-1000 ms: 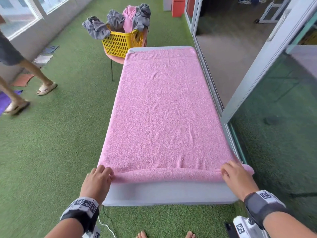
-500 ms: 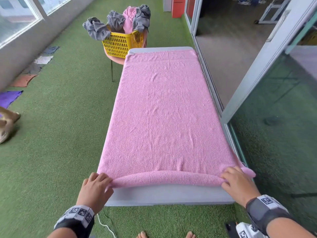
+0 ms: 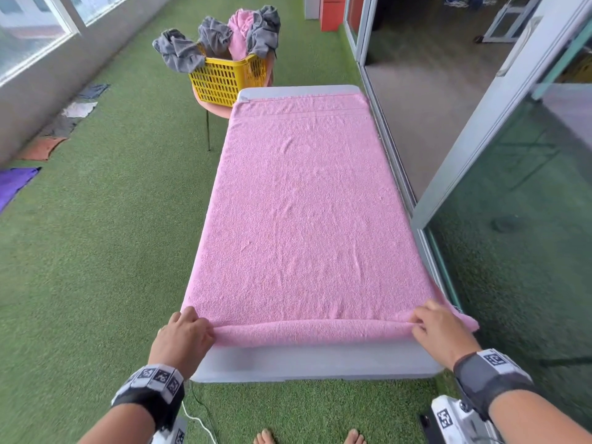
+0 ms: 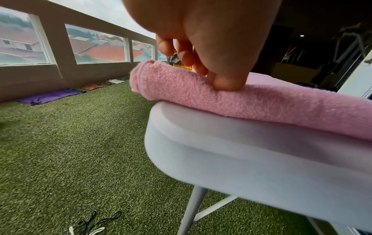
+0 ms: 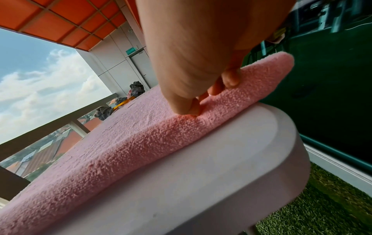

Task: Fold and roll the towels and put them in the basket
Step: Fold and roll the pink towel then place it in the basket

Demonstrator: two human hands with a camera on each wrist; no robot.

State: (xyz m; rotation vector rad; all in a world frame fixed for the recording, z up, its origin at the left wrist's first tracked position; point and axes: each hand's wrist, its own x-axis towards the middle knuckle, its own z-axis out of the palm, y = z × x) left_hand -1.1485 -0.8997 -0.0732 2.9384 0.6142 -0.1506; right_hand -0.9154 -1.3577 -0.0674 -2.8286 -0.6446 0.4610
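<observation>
A long pink towel (image 3: 304, 203) lies flat along the white folding table (image 3: 314, 363). Its near end is turned over into a thin roll (image 3: 310, 331) across the table's width. My left hand (image 3: 184, 334) curls over the roll's left end (image 4: 181, 85), thumb pressed into the pile. My right hand (image 3: 435, 328) grips the roll's right end (image 5: 241, 98), which pokes past the table's corner. A yellow basket (image 3: 229, 78) stands beyond the table's far left corner, holding grey towels (image 3: 179, 52) and a pink one.
Green artificial turf (image 3: 96, 251) surrounds the table. A sliding glass door and its frame (image 3: 480, 129) run close along the table's right side. Cloths, among them a purple one (image 3: 16, 184), lie by the left wall. A cable (image 3: 198, 421) trails near my bare feet.
Both hands have turned the near edge further over, so the roll is thicker and sits farther from the table's near edge. The person walking at left has gone out of view.
</observation>
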